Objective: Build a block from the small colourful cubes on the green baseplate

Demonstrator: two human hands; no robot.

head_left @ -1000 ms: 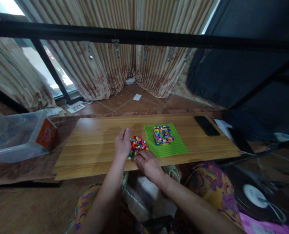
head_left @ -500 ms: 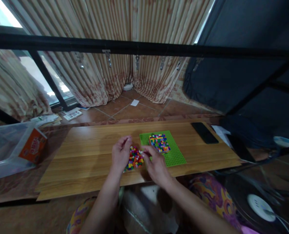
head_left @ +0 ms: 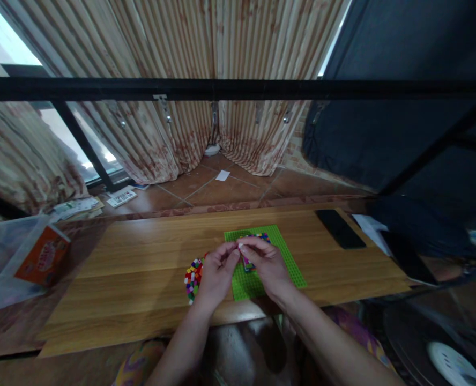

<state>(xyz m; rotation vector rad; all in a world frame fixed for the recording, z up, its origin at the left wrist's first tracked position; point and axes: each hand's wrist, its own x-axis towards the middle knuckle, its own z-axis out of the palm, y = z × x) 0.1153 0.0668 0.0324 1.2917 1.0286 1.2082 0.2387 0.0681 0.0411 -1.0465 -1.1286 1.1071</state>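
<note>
Patterned fabric (head_left: 141, 360) covers your knee nearest the camera, between 7 and 8 o'clock; clock directions are read from your meeting fingertips, 12 lying straight ahead. Your right hand (head_left: 270, 267) pinches a small whitish piece (head_left: 240, 246) between thumb and forefinger. Your left hand (head_left: 216, 274) brings its curled fingertips against the same spot; whether it also grips the piece cannot be told. At 8 o'clock, partly behind your left hand, loose coloured bricks (head_left: 192, 279) lie heaped on the wooden tabletop (head_left: 133, 268). Beneath your hands is a green baseplate (head_left: 244, 287) bearing a multicoloured brick block (head_left: 264, 236), largely hidden by your fingers. Between 2 and 3 o'clock rests a black phone (head_left: 340, 229); toward 9, beyond the tabletop's end, stands a clear plastic bin (head_left: 5, 257). Farther off, near 12, white paper (head_left: 222, 175) lies on the floor before striped curtains (head_left: 181, 48).
</note>
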